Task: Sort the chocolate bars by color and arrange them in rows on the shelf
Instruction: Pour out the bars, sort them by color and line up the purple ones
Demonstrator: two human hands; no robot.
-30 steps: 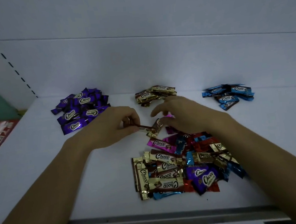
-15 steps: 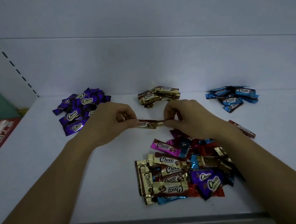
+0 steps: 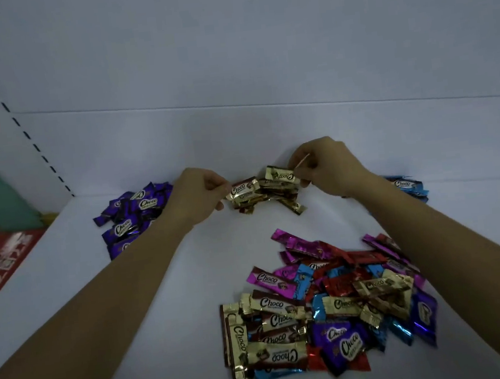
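Head view. Pinching, with left hand [image 3: 200,194], the crimped end of a gold-and-brown foil-wrapped chocolate bar [image 3: 242,187] atop the back gold pile [image 3: 273,192]; pinching a neighbouring gold wrapper [image 3: 281,173] with right hand [image 3: 327,170]. Probably light, slick, crinkly: take by crimped ends. Open white shelf [image 3: 191,349] between piles; mixed heap [image 3: 332,310] near front edge.

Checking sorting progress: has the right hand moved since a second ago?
Yes. The right hand went away from the person, toward the back wall: earlier short of the gold pile, it now pinches a gold bar on that pile.
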